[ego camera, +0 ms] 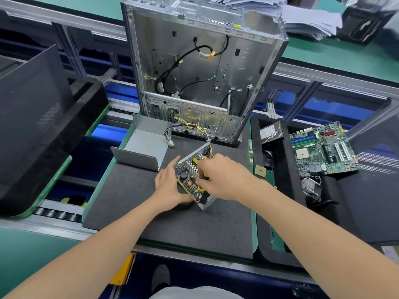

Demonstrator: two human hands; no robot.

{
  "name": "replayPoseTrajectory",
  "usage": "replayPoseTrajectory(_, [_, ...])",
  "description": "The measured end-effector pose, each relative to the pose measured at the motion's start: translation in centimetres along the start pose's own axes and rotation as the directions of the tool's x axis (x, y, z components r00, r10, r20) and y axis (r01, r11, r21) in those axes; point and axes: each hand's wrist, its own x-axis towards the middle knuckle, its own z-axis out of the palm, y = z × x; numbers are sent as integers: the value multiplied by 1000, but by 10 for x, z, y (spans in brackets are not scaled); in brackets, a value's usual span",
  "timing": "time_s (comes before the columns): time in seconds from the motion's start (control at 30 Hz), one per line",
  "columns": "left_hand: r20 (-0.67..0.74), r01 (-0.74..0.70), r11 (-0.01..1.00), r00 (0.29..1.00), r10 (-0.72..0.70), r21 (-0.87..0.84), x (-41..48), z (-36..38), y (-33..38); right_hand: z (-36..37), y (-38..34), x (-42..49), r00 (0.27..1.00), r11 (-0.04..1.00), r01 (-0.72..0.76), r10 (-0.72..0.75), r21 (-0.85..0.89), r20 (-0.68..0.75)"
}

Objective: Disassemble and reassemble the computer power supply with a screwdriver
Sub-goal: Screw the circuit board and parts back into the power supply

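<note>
The opened power supply (pixel 190 173) lies tilted on the dark mat (pixel 172 223), its circuit board, heat sinks and capacitor exposed. My left hand (pixel 167 182) lies against its left side, fingers straight along the perforated wall. Over its right half my right hand (pixel 222 175) grips a screwdriver with a yellow-and-black handle (pixel 204 175), its tip pointing down into the unit. A bundle of yellow and purple wires (pixel 194 127) runs from the supply toward the case. The supply's removed metal cover (pixel 143 145) sits to the left.
The empty computer case (pixel 203 67) stands upright behind the mat. A motherboard (pixel 321 147), a heat sink (pixel 311 187) and a drive lie in the black tray (pixel 287 190) at right. A CPU chip (pixel 259 170) lies by the tray. A black panel (pixel 36 117) leans at left.
</note>
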Motion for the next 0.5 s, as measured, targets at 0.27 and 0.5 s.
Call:
replayPoseTrajectory(0.27, [-72,1,919,997,-32,-394,9,-22,25,-21,32,-6,957,929,-169,235,331,-172])
replayPoseTrajectory(0.5, [-84,-103,987,992,92,-127,42,-30,63,-5,82,-17,804,448,-267,591,854,-59])
